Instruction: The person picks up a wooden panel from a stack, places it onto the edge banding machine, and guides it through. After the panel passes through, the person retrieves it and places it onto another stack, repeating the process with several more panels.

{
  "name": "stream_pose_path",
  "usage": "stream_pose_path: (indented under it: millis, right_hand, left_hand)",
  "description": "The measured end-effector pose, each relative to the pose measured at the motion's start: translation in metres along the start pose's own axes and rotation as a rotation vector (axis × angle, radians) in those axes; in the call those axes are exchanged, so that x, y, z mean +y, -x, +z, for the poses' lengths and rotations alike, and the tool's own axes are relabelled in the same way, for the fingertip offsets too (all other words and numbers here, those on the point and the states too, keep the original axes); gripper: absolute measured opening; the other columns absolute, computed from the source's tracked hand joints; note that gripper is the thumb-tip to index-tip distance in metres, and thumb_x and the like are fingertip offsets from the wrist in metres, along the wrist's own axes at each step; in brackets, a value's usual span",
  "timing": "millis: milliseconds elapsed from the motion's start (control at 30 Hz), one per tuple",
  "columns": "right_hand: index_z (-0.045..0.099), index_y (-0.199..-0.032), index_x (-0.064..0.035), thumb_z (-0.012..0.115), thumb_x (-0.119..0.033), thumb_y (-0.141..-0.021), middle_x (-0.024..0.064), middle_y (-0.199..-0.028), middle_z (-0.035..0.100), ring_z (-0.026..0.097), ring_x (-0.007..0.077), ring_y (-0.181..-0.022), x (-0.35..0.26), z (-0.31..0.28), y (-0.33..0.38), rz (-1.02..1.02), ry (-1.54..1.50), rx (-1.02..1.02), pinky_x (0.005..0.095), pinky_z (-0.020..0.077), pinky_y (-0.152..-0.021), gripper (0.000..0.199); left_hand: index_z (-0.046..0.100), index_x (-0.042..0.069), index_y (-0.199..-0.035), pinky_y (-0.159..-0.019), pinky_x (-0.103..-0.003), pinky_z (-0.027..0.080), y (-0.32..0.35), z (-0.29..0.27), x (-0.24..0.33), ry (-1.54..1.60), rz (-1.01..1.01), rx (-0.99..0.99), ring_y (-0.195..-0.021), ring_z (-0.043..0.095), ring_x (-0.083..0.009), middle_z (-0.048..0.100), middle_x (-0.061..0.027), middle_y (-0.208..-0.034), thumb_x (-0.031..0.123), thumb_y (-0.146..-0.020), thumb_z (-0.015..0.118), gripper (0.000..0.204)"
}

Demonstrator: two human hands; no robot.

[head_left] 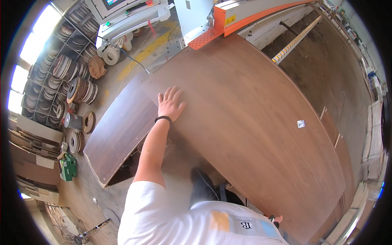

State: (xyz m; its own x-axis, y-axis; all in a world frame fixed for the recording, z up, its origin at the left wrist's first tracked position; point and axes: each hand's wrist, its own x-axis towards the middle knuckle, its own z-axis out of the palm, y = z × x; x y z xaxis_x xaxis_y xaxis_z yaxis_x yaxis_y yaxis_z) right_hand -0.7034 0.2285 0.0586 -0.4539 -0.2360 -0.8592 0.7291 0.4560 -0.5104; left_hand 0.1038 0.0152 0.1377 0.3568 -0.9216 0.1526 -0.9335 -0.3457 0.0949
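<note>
A long wood-grain brown panel stretches from the machine's orange end to the lower right, a small white label stuck on its face. My left hand lies flat on the panel's left end, fingers spread, a black band on the wrist. At the near right edge of the panel is my right hand, mostly hidden by my shirt; a thumb or finger shows over the edge, which it appears to grip. Something black shows beside that hand. Below my left forearm, a second brown board lies on a support.
An edge-banding type machine with an orange guard stands ahead, its control console at upper left. Rolls of edging fill racks and floor at left. A green box sits on the floor. A striped rail reaches out at upper right.
</note>
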Motion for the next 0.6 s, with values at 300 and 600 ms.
stream_pose_path:
  millis: [300, 600]
  right_hand:
    - [0.059, -0.117, -0.0133, 0.056, -0.064, -0.087, 0.0063, -0.111, 0.063, 0.061, 0.0241, -0.096, -0.023, 0.07, 0.008, -0.112, 0.1, -0.078, 0.0415, 0.051, -0.07, 0.059]
    - [0.053, -0.094, -0.0148, 0.051, -0.064, -0.096, 0.0021, -0.074, 0.053, 0.048, 0.0158, -0.057, 0.029, 0.096, 0.049, -0.157, 0.656, -0.115, 0.0313, 0.0337, -0.049, 0.049]
  left_hand:
    - [0.047, 0.019, -0.148, -0.123, -0.058, 0.013, -0.068, 0.007, 0.044, 0.087, 0.012, 0.007, -0.152, 0.024, -0.0251, 0.036, -0.0042, -0.161, 0.05, -0.095, 0.054, 0.062]
    - [0.049, 0.011, -0.144, -0.116, -0.051, 0.03, -0.119, -0.036, -0.121, 0.403, -0.126, 0.514, -0.139, 0.044, -0.0336, 0.051, -0.0135, -0.147, 0.017, -0.08, 0.077, 0.069]
